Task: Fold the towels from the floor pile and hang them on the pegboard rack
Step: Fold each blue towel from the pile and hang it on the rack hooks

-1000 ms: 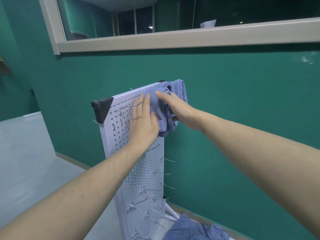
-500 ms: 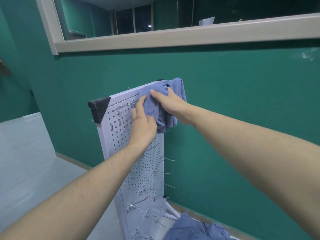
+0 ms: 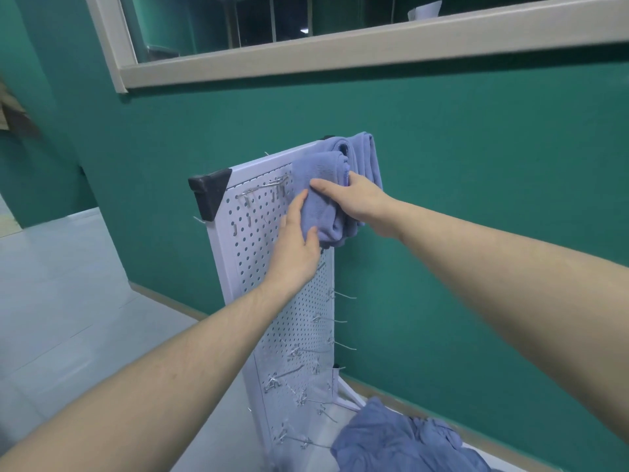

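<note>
Two folded blue towels hang over the top edge of the pegboard rack, just right of centre in the frame. I have the nearer towel in hand; the other towel sits touching it on the far side, toward the rack's upper right corner. My right hand lies over the nearer towel with the fingers curved round its hanging fold, thumb side toward me. My left hand is nearly flat, fingers straight, pressing the towel's left edge against the white perforated panel.

To finish this well, I judge I should smooth downward with both palms so the fold stays square, keep the cloth clear of the wire hook just to its left, and check that enough hangs on each side to stop it sliding off.

Lower right, a loose pile of towels still lies on the pale floor at the rack's foot, so more folding remains. Behind stands a teal wall, with a beige-framed window across the top of the frame.
</note>
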A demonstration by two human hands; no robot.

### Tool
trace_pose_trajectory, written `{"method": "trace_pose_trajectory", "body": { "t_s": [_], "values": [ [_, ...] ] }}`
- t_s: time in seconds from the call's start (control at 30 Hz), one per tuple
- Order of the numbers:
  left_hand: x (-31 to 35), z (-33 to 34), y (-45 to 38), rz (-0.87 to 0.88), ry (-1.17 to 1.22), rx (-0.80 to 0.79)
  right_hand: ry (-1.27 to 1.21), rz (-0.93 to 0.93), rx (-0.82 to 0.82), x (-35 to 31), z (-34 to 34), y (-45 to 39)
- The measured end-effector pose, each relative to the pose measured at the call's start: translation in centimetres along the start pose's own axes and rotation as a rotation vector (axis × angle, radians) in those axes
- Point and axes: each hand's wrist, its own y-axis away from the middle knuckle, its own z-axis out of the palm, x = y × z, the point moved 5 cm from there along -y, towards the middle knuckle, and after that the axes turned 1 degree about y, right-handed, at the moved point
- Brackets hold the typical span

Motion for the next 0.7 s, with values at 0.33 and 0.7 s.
{"method": "trace_pose_trajectory", "body": {
  "t_s": [0.33,0.7],
  "values": [
    [-0.9,1.4,3.4,0.076,-0.293,-0.055,0.092,0.102,-0.074,2.9,-0.9,2.7],
    [0.5,7.5,6.9,0.247,-0.467,-0.324,0.232,0.268,-0.112,9.6,-6.1,10.3]
  ]
}}
